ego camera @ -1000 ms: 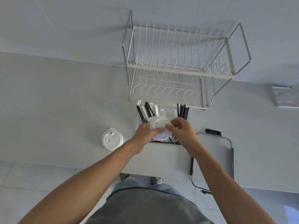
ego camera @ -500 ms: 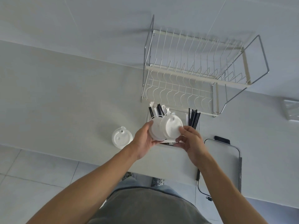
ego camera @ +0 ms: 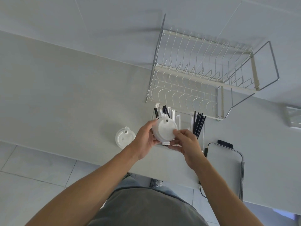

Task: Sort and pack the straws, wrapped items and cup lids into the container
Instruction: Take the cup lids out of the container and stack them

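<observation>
A stack of white cup lids (ego camera: pixel 164 129) is held over the left part of a clear container (ego camera: pixel 184 118) on the counter. My left hand (ego camera: pixel 145 139) grips the stack from the left side. My right hand (ego camera: pixel 185 141) pinches its right rim with thumb and fingers. Black straws (ego camera: pixel 199 123) stand in the container's right section. More black straws and white wrapped items (ego camera: pixel 164 110) stick up at its far left, behind the lids. Another stack of white lids (ego camera: pixel 124 139) sits on the counter to the left.
A wire dish rack (ego camera: pixel 208 75) stands behind the container against the wall. A white tray with a black handle (ego camera: pixel 228 162) lies at the right near the counter's front edge. A clear box (ego camera: pixel 293 118) sits at the far right.
Both hands have brought the lids together into one stack, and the top lid now faces up toward me. The camera view has shifted left.
</observation>
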